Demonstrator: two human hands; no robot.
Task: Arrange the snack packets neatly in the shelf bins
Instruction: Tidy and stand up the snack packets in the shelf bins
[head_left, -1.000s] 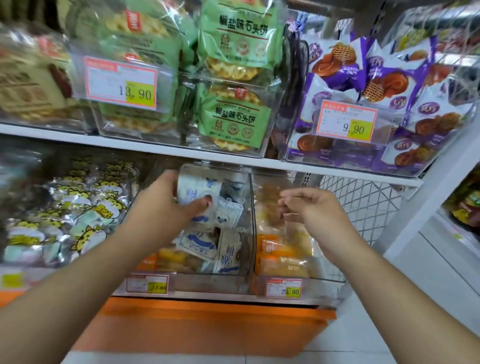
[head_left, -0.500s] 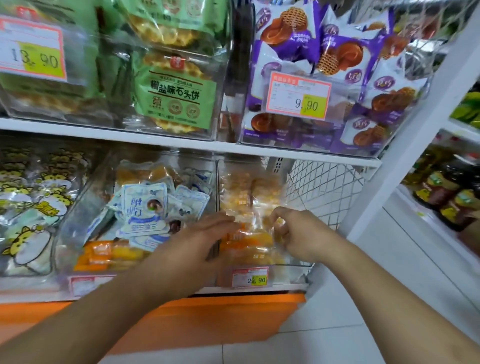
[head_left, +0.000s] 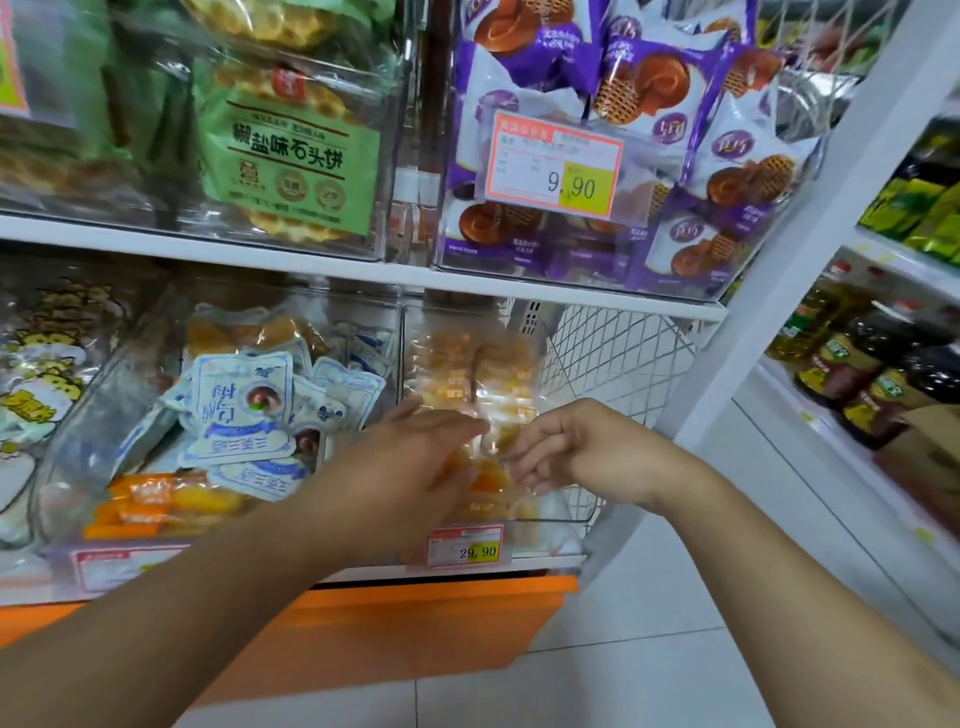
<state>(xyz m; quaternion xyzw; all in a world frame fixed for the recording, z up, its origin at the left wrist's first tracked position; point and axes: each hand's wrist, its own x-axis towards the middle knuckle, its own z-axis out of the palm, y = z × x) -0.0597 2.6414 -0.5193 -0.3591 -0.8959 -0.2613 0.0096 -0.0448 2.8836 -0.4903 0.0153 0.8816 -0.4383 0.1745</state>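
Shop shelving fills the view; in the clear bin (head_left: 566, 512) at 12 o'clock, both hands meet over orange snack packets (head_left: 488, 480), left hand (head_left: 415, 457) flat, right hand (head_left: 566, 449) loosely curled, grip unclear.

Colours along my snack shelves

Green-labelled clear biscuit bags (head_left: 291, 156), purple-and-white pastry packets (head_left: 660, 98), blue-on-white small sachets (head_left: 244, 405), orange-yellow clear-wrapped snack packets (head_left: 467, 364), an orange shelf base panel (head_left: 415, 623).

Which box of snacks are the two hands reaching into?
The clear bin with the 29.90 tag, holding orange-yellow packets. Left hand and right hand meet there, not over the blue-and-white packets.
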